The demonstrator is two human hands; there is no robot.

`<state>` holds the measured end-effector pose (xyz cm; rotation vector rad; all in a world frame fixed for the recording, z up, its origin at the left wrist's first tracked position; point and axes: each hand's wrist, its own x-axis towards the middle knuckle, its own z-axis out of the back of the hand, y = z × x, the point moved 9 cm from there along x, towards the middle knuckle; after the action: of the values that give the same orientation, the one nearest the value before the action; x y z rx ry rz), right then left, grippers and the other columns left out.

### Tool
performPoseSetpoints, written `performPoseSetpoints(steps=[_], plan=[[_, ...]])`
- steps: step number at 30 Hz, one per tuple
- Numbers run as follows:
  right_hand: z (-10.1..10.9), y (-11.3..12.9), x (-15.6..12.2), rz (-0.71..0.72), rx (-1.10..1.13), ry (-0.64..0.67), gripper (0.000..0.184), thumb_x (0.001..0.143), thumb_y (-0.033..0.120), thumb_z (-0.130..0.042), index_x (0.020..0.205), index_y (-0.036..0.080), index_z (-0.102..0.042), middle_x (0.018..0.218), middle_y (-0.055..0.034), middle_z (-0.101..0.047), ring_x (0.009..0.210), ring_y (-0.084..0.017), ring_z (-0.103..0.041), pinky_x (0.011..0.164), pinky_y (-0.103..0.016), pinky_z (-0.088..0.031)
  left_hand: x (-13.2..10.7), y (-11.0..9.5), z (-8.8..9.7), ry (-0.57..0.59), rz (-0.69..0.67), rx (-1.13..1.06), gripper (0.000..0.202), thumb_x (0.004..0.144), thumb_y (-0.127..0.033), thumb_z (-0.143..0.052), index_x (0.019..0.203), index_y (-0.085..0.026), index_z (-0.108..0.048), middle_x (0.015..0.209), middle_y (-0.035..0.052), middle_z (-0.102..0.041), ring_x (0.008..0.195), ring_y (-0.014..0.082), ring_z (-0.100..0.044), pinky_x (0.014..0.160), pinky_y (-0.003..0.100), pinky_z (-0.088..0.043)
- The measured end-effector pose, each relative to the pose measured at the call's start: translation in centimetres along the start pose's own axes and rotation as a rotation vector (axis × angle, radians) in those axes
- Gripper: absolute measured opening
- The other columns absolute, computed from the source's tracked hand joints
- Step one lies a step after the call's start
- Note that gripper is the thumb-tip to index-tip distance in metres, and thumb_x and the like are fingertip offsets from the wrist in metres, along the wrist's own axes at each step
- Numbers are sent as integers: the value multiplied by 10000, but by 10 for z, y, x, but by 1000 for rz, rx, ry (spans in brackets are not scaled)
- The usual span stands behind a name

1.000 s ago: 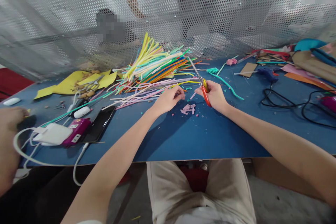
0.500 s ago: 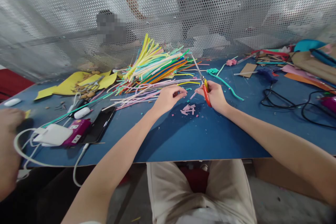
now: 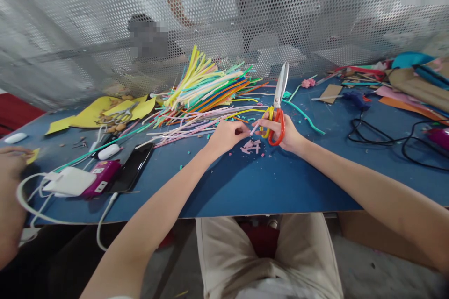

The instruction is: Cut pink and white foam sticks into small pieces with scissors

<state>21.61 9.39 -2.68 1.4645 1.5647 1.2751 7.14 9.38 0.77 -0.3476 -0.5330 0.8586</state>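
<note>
My right hand (image 3: 286,131) grips scissors (image 3: 278,105) with red and yellow handles, blades closed and pointing up and away. A short pink strip (image 3: 254,129) sticks out between its fingertips and those of my left hand (image 3: 226,134), which is pinched at the strip's left end. Just below them lies a small heap of pink cut pieces (image 3: 251,145) on the blue table (image 3: 245,187). Behind my left hand spreads a big pile of coloured pipe cleaners (image 3: 206,88).
At the left lie a black phone (image 3: 132,170), a purple device (image 3: 100,176), a white charger (image 3: 68,181) with cables, and yellow paper (image 3: 94,110). Another person's hand (image 3: 12,161) rests at the far left. Black cables (image 3: 386,138) and craft scraps sit right. Perforated metal screen behind.
My right hand turned the scissors, so the blades now point up and the handles face me. My left hand moved slightly closer to the pink strip.
</note>
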Motion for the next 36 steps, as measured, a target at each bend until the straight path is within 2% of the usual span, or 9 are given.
performPoseSetpoints(steps=[5,14,20,23,26,29,31,34,36], plan=[[-8,-8,-1,-56,218,46,324,698,291,-874,833,219,-588,838,-12,-706,925,-241,-715,801,-441,-639,0,-2,3,-30,10,133,132,855,-274,-712,779,-170,-738,689,4,-715,598,112,-594,653,247,-402],[-13,-24,-5,-189,249,-1,326,671,222,-894,839,195,-617,767,3,-723,793,-206,-751,846,-417,-641,0,-1,-2,-12,5,170,69,834,-189,-697,841,-160,-759,714,24,-728,645,134,-631,652,249,-400],[-14,-24,-7,-206,233,-2,334,667,228,-894,833,204,-605,727,10,-715,828,-223,-760,816,-394,-641,-1,4,-3,-10,52,95,99,848,-210,-689,842,-170,-779,704,21,-732,624,131,-633,663,255,-421],[-12,-22,-6,-192,230,-15,339,664,232,-892,836,210,-601,754,4,-725,858,-233,-763,796,-386,-640,-1,5,1,-23,58,91,131,870,-275,-695,857,-175,-778,722,25,-740,642,136,-636,675,260,-431],[-10,-16,-5,-155,254,-10,329,666,229,-890,812,206,-596,783,-5,-735,889,-233,-764,846,-384,-629,0,9,7,-19,53,113,188,879,-360,-705,855,-189,-779,769,33,-756,673,149,-647,686,276,-443],[-7,-13,-3,-143,258,-3,313,676,218,-884,783,199,-590,785,-15,-739,896,-226,-764,872,-361,-620,2,16,15,-16,44,206,200,897,-400,-687,893,-229,-791,842,34,-772,743,178,-676,713,305,-463],[-5,-13,-2,-144,243,0,307,682,210,-881,783,197,-592,779,-22,-741,886,-228,-765,855,-355,-626,2,19,26,-60,39,315,172,919,-355,-660,971,-257,-791,971,36,-780,880,213,-697,772,331,-482],[0,-17,0,-147,212,-18,315,679,210,-887,817,197,-605,774,-18,-742,858,-228,-769,840,-363,-636,1,11,40,-153,-12,407,219,944,-287,-609,1099,-255,-761,1182,41,-739,1096,242,-663,889,359,-489],[2,-19,0,-144,206,-31,323,675,216,-893,831,196,-610,773,-11,-740,851,-227,-772,853,-372,-638,-1,1,40,-160,-62,386,245,966,-313,-575,1126,-243,-747,1181,43,-738,1099,230,-660,906,356,-488]])
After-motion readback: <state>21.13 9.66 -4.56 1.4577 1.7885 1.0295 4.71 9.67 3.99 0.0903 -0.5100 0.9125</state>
